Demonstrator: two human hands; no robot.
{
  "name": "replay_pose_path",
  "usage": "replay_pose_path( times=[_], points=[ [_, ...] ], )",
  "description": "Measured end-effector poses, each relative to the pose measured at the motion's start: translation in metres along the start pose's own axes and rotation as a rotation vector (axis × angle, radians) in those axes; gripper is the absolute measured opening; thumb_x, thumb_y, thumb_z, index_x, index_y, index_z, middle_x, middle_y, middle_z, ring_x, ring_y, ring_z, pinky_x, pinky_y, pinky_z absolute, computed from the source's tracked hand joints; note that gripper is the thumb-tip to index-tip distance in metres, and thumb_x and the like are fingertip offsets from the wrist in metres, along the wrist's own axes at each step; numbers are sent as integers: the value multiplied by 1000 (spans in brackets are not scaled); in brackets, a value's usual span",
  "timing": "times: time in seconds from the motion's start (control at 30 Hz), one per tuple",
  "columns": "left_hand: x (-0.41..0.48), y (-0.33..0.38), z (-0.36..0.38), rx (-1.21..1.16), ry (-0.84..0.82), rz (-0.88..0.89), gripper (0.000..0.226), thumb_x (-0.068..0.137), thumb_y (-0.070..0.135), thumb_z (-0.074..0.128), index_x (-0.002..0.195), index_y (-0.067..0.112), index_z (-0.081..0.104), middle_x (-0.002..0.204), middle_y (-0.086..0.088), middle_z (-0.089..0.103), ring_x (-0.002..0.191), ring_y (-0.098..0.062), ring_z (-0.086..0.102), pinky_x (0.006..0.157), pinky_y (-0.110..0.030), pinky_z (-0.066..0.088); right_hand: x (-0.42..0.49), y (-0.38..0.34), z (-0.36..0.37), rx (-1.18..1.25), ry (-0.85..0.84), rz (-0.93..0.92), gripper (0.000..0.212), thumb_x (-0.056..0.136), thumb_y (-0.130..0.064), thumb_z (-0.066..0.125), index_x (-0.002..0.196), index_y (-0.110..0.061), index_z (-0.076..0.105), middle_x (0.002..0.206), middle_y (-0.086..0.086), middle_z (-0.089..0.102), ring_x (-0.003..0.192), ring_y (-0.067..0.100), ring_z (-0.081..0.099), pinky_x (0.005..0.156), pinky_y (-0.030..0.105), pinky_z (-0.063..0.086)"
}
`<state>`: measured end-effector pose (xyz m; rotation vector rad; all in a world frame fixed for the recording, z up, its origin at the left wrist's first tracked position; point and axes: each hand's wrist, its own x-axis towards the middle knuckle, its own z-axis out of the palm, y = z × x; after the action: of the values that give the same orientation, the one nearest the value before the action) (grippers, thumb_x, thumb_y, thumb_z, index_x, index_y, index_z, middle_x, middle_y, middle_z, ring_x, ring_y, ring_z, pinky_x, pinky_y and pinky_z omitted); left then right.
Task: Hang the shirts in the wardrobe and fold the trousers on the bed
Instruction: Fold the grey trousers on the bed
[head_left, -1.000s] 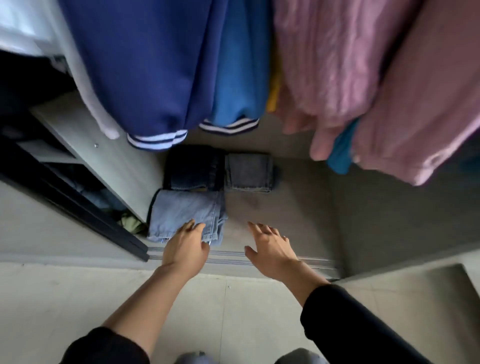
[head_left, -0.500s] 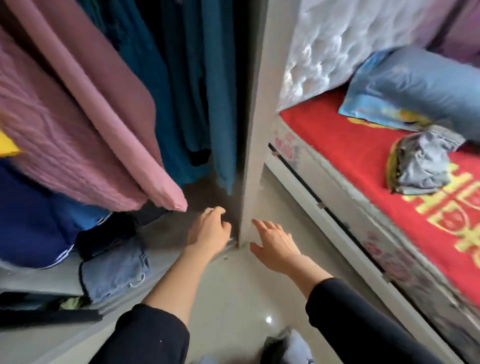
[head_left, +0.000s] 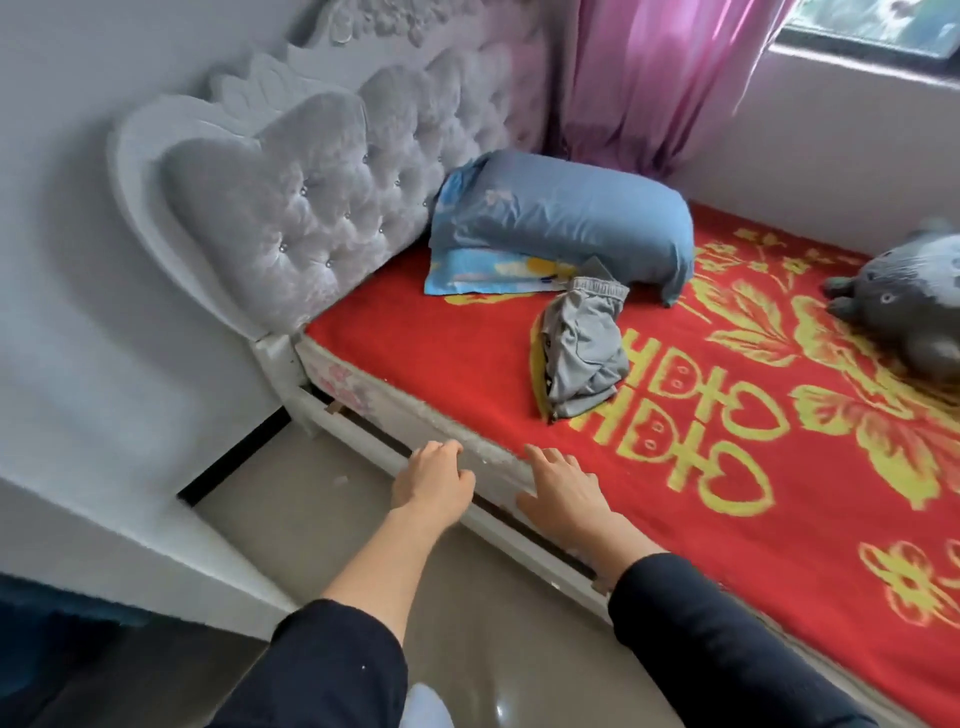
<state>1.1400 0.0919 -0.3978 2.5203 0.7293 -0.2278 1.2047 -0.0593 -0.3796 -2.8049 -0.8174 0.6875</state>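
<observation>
Hovering by the red gold-patterned bed (head_left: 441, 358), left hand (head_left: 434, 480) and right hand (head_left: 563, 486) show loose, empty grips; crumpled grey trousers (head_left: 584, 358) lie unfolded.

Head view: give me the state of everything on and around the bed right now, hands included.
left hand: open, empty, beside the bed frame.
right hand: open, empty, fingers over the red blanket edge.
grey trousers: crumpled, unfolded, on the blanket.
blue pillow: lying at the headboard end.
grey plush toy: lying on the blanket.
pink curtain: hanging, gathered.
</observation>
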Motion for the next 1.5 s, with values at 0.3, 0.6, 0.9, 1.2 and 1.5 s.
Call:
replay_pose_path(
  times=[0.3,0.6,0.9,1.2,1.5],
  points=[
    [171,92,24,90,-151,143,40,93,31,41,132,23,47,134,-1,49,122,-21,44,97,-38,42,132,98,-46,82,-11,198,60,93,-33,49,147,-22,24,142,7,41,127,30,39,98,51,40],
    [391,151,70,106,-345,158,37,92,28,44,128,20,50,129,-5,51,121,-24,47,96,-34,40,311,185,-72,213,-73,399,54,95,-32,42,145,-20,26,140,5,41,124,31,42,94,45,42],
    [579,203,157,-182,-191,115,38,92,22,49,130,19,48,133,-8,50,119,-26,48,91,-33,40,452,262,-35,332,-115,448,52,95,-30,42,144,-17,28,140,5,43,128,25,41,98,39,42],
    [694,249,180,-402,-208,43,68,81,17,67,142,11,37,130,-1,53,116,-20,51,90,-27,41,502,305,-8,416,-64,470,61,93,-26,43,150,-18,22,144,4,45,127,26,39,103,39,38],
    [626,217,167,-264,-583,791,37,66,-6,48,60,31,54,67,5,48,68,-10,49,61,-27,36,544,339,-84,1088,488,694,52,97,-39,50,140,-12,43,136,5,52,114,12,49,92,24,35]
  ],
)
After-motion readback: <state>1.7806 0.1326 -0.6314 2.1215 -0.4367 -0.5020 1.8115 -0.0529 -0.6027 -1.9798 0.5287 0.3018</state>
